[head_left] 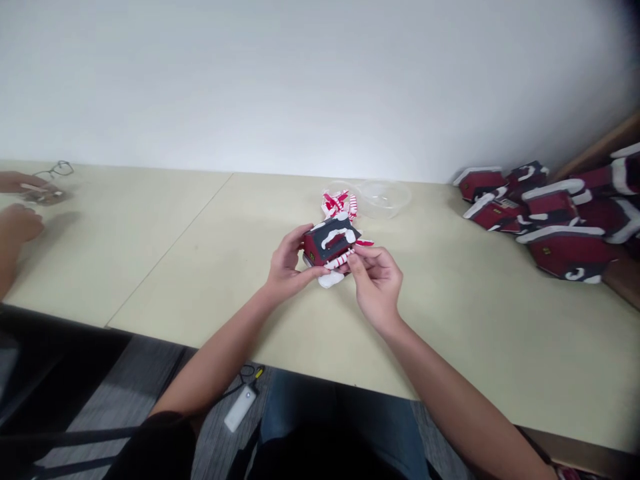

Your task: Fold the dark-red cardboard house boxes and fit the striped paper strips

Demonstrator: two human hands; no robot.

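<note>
My left hand point(291, 263) is closed around the left side of a small dark red and black model house point(320, 243) with white snow-like trim. My right hand point(375, 277) pinches the right end of a red-and-white striped strip point(340, 259), which lies along the house's near lower edge. The left thumb rests by the strip's other end. A white piece point(331, 279) shows just below the house; whether it is joined to it I cannot tell. Behind the house lies a pile of red-and-white striped pieces point(337, 202), with one red piece point(365, 243) near my right fingers.
A clear plastic bowl point(385, 199) stands behind the striped pile. Several similar red houses point(565, 250) are heaped at the right. At the far left are another person's hands point(17, 220) and a pair of glasses point(62, 168). The table's near edge runs below my forearms.
</note>
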